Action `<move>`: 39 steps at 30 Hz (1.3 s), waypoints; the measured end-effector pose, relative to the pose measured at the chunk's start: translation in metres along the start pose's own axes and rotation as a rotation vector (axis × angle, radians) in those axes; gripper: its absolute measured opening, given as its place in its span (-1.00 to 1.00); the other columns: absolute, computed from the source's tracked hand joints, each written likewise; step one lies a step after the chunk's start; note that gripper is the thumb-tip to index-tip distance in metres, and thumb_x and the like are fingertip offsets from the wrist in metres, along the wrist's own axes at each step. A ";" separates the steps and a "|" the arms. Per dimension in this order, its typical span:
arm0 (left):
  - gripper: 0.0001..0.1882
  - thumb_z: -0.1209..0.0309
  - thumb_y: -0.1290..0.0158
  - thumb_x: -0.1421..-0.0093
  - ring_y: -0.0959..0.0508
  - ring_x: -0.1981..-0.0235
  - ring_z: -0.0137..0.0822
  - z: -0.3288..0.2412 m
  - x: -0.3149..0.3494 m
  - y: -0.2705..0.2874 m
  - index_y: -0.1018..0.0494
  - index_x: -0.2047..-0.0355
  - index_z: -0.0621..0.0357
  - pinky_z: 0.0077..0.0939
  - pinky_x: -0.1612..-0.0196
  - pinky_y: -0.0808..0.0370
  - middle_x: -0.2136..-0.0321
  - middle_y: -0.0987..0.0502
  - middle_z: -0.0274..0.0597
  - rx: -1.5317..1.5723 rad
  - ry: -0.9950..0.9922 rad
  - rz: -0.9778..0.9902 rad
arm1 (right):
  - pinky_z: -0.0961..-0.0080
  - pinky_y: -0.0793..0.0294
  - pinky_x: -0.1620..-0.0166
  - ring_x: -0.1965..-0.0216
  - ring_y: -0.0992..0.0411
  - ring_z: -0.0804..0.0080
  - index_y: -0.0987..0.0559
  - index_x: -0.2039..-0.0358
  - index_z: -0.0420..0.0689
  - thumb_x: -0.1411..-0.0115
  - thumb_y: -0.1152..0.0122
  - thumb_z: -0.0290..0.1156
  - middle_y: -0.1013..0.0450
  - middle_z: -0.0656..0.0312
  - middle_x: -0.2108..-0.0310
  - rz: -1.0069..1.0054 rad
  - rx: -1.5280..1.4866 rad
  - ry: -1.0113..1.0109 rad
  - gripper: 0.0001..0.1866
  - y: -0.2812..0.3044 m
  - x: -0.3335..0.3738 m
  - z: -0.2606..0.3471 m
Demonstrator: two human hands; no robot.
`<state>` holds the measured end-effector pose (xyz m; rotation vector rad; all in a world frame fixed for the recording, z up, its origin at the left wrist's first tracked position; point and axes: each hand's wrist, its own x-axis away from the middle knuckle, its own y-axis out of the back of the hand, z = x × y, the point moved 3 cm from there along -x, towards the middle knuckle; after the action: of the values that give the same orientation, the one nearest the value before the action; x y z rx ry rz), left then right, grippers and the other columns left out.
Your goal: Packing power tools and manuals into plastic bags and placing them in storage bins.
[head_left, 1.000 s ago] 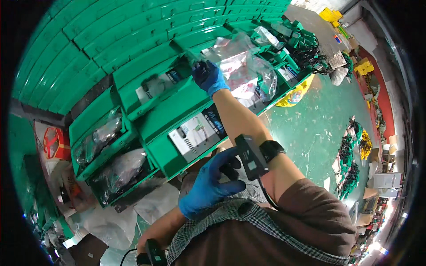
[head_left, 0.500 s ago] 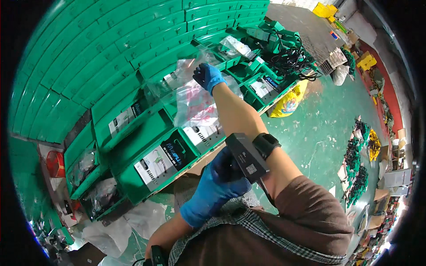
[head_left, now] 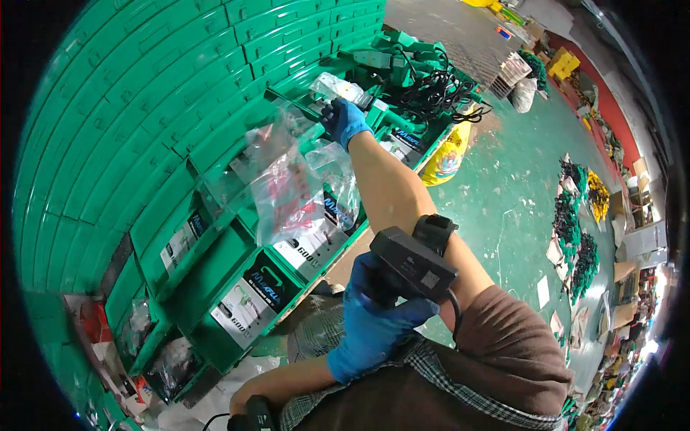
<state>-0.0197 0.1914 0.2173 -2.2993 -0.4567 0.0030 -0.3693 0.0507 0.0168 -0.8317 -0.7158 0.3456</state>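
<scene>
My right hand (head_left: 346, 121), in a blue glove with dark fingertips, reaches over the open green cases. Its fingers are curled, beside a clear bagged packet (head_left: 339, 89) and a green tool handle (head_left: 392, 118); what they hold, if anything, is too small to make out. Just left of and below it lie crumpled clear plastic bags (head_left: 284, 187) with red print. My left hand (head_left: 381, 327), gloved alike, is raised before my chest with fingers curled. A black box (head_left: 413, 264) by my right forearm's wristband (head_left: 435, 233) hides part of those fingers and whatever is in them.
Green cases (head_left: 136, 93) are stacked high at the left. Open cases (head_left: 248, 302) with printed cards line the bench. Black cables (head_left: 438, 93) and green tools pile at its far end. A yellow bag (head_left: 447, 154) stands beside it. Dark and green parts (head_left: 571, 223) lie on the green floor.
My right hand has moved from above the clear bags toward the bagged packet and tool handle. My left hand has shifted right, further behind the black box. The whole view has shifted too.
</scene>
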 end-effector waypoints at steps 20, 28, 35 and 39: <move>-0.47 0.61 -0.25 0.18 -0.48 0.19 -0.45 -0.019 -0.055 0.031 -0.33 0.14 0.24 -0.52 0.13 -0.44 0.21 -0.48 -0.22 -0.322 0.083 0.024 | 0.37 -0.50 0.35 0.51 -0.41 0.38 -0.40 0.45 -0.09 -0.16 0.00 -0.35 -0.39 0.21 0.54 0.046 -0.260 0.017 -0.89 -0.004 -0.021 0.034; -0.59 0.54 -0.24 0.08 -0.49 0.37 -0.49 -0.029 -0.055 0.043 -0.31 0.23 0.21 -0.58 0.29 -0.46 0.38 -0.49 -0.23 -0.222 0.097 -0.003 | 0.46 -0.41 0.52 0.57 -0.41 0.33 -0.50 0.34 -0.11 -0.05 -0.08 -0.45 -0.42 0.20 0.52 -0.132 0.557 0.182 -0.87 -0.035 -0.023 0.026; -0.63 0.56 -0.17 0.00 -0.46 0.27 -0.53 -0.014 -0.066 0.056 -0.35 0.16 0.25 -0.61 0.18 -0.44 0.27 -0.47 -0.26 -0.050 0.244 0.214 | 0.42 -0.34 0.39 0.47 -0.28 0.36 -0.34 0.42 -0.13 -0.17 0.09 -0.40 -0.30 0.20 0.52 0.178 -0.074 0.094 -0.90 -0.009 -0.057 0.060; -0.60 0.57 -0.06 -0.09 -0.44 0.23 -0.52 -0.017 -0.078 0.106 -0.32 0.03 0.23 -0.60 0.13 -0.41 0.20 -0.45 -0.27 -0.050 0.295 0.357 | 0.20 -0.40 0.08 0.21 -0.39 0.18 -0.39 0.17 -0.13 -0.21 0.07 -0.29 -0.39 0.08 0.29 0.039 -0.106 -0.073 -0.76 -0.039 -0.043 -0.004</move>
<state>-0.0556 0.0866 0.1441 -2.3506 0.1070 -0.1701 -0.3971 -0.0002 0.0259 -0.9385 -0.7923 0.3767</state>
